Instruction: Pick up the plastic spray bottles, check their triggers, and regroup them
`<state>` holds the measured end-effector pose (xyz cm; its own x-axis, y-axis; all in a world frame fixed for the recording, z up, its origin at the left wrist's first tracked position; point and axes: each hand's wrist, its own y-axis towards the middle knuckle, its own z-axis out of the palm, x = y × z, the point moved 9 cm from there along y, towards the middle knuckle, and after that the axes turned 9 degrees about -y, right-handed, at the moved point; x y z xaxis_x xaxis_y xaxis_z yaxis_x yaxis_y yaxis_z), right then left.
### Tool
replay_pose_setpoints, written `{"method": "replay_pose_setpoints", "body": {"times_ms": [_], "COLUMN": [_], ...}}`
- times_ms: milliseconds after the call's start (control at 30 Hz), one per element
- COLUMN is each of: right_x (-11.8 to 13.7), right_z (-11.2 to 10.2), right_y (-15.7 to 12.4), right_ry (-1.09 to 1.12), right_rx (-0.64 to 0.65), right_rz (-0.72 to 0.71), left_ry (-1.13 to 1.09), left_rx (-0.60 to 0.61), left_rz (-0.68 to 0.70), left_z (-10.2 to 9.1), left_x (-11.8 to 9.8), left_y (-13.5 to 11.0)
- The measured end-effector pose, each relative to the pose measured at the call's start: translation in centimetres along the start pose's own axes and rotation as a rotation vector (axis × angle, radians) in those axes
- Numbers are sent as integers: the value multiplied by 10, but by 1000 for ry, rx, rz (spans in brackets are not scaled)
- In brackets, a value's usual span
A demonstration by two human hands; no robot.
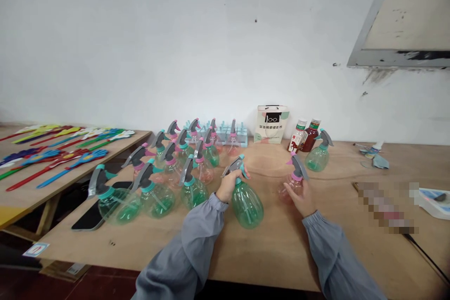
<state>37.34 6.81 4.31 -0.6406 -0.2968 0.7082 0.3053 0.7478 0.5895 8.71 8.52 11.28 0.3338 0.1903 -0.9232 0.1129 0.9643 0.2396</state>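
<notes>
My left hand (230, 183) is closed round the grey trigger head of a clear green spray bottle (248, 206), whose rounded body tilts down to the right over the table. My right hand (303, 197) grips the side of a clear pink spray bottle (288, 188) with a grey and pink head. Left of my left hand stand several green and pink spray bottles, among them a green one (194, 192) closest to it. Beyond my right hand is another green spray bottle (318, 155). My left palm is turned away from view.
Against the wall stand a printed paper bag (269, 126), two sauce bottles (310, 136) and a light-blue rack (242, 135). A black phone (89, 215) lies at the left. Colourful hand-shaped sticks (58, 164) cover the neighbouring table. At the right are a white tray (431, 208) and a cable (427, 255).
</notes>
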Motion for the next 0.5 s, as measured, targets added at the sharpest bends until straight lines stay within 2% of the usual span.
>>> {"method": "replay_pose_setpoints", "body": {"times_ms": [100, 200, 367, 500], "right_x": [-4, -3, 2, 2], "right_z": [2, 3, 0, 1], "right_y": [-1, -1, -1, -1], "right_ry": [-10, -3, -15, -17], "right_rx": [11, 21, -29, -39], "right_rz": [8, -1, -8, -13], "left_ry": [195, 395, 766, 769], "left_rx": [-97, -229, -450, -548], "left_rz": [175, 286, 296, 303], "left_z": [-9, -20, -38, -52], "left_x": [-17, -28, -23, -16], "left_y": [4, 12, 37, 63]}}
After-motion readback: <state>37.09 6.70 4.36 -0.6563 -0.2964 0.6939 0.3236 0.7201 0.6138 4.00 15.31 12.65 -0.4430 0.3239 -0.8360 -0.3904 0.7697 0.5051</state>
